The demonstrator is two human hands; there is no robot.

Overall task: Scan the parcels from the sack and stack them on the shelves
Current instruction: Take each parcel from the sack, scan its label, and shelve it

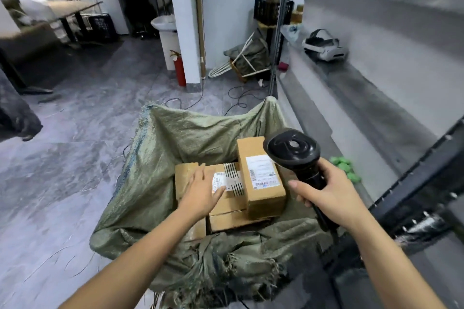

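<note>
Grey floor (75, 158) carries an open green sack (175, 138) beside metal shelves (364, 98). Brown parcels (261, 198) lie inside, toward its right edge. Left hand (203, 190) rests flat, fingers straight, on one parcel; right hand (331, 193) grasps a black scanner (293, 150).

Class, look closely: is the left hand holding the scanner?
No, the right hand grips the scanner, while the left hand lies flat on a box in the sack.
</note>
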